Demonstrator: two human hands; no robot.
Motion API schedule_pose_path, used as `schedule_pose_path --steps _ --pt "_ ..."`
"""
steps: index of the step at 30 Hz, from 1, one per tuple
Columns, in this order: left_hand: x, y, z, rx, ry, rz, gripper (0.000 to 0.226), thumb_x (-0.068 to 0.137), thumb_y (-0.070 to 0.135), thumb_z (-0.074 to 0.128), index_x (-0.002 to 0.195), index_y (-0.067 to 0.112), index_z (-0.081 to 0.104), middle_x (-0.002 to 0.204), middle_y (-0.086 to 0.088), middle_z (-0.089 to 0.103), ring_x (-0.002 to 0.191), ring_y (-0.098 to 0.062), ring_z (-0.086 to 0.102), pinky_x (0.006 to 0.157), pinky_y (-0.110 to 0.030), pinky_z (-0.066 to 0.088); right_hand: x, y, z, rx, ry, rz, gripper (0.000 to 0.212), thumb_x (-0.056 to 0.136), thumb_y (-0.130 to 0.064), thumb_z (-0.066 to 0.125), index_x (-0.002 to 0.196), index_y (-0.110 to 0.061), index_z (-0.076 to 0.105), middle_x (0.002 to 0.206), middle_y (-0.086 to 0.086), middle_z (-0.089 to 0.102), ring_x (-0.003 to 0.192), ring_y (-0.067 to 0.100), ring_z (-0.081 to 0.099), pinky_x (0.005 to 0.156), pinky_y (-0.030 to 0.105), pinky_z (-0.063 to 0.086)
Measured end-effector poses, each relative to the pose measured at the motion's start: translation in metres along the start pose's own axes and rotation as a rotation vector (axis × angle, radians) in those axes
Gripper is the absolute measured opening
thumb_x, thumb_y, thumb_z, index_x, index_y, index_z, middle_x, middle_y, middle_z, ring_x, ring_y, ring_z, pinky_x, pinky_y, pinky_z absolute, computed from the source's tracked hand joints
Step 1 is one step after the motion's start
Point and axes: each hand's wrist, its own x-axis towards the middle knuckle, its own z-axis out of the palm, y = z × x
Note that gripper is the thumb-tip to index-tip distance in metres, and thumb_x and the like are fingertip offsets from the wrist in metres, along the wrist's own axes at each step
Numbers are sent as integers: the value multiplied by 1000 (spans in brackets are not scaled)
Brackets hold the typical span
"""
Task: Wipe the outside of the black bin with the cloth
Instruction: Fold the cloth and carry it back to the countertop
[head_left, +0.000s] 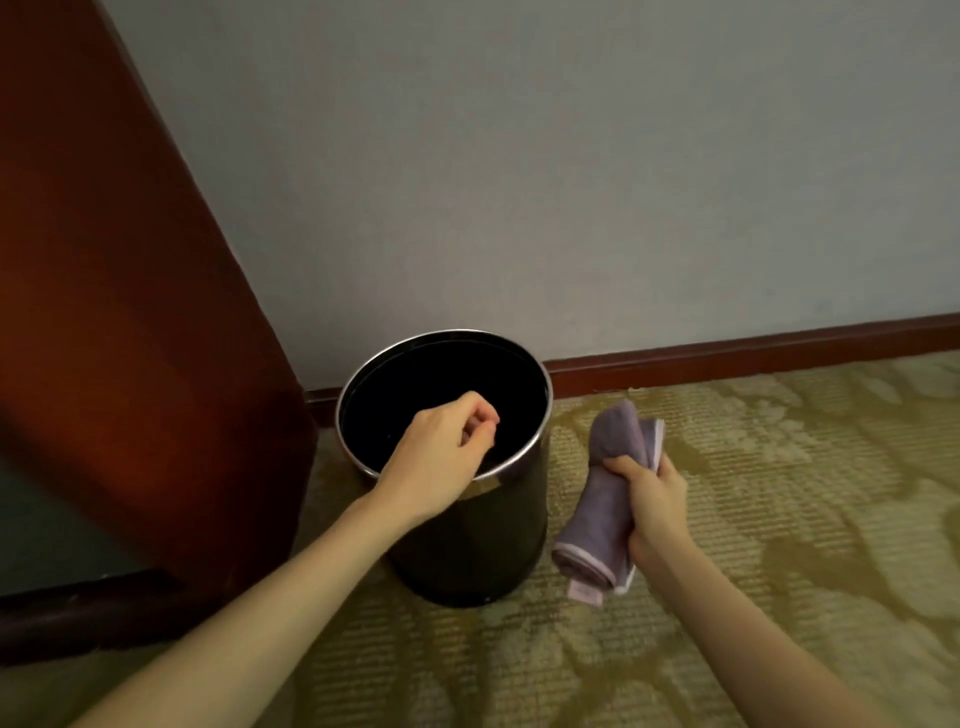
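Observation:
A round black bin (488, 551) with a shiny metal rim (540, 374) stands upright on the carpet close to the wall. My left hand (441, 447) hovers over its open top with the fingers curled loosely and nothing in them. My right hand (652, 504) is to the right of the bin, clenched around the middle of a folded lilac cloth (597, 540) with a pale edge. The cloth hangs beside the bin's wall; I cannot tell whether it touches it.
A tall reddish-brown wooden panel (130, 312) stands just left of the bin. A grey wall (571, 182) with a dark red skirting board (753, 351) runs behind. Patterned green-beige carpet (753, 519) spreads to the right and front.

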Motion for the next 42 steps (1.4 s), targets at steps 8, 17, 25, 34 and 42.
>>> schedule_pose_path --steps 8,17,25,34,42 --pt "18 36 -27 -423 -26 -192 23 93 22 51 115 20 56 110 1 64 96 -8 62 77 -24 52 -27 -90 19 -182 -292 -286 26 64 -6 68 85 -22 69 71 -5 73 64 8 67 52 21 50" --pt "44 69 -59 -645 -169 -202 44 87 7 55 127 19 43 111 3 60 98 -8 58 81 -29 49 -61 -142 64 -416 -668 -422 32 56 -7 68 88 -14 68 76 -5 69 71 6 61 66 19 50" --pt "74 87 -119 -720 -151 -224 31 62 22 69 92 20 63 85 -3 60 77 -12 52 63 -25 36 -46 -221 117 -640 -769 -395 44 54 -12 69 95 2 61 82 8 62 76 13 55 71 35 48" --pt "144 163 -242 -759 31 -121 40 59 3 67 90 15 45 79 2 59 74 -3 56 65 -14 45 -39 -358 207 -732 -809 -368 30 62 -2 78 85 -7 60 74 0 57 69 8 50 63 26 42" --pt "190 292 -369 -761 116 -78 48 61 -2 62 102 11 42 89 -3 61 80 -4 59 70 -15 48 -81 -527 259 -771 -828 -341 42 64 -3 80 102 -1 62 98 23 67 83 16 59 83 41 50"
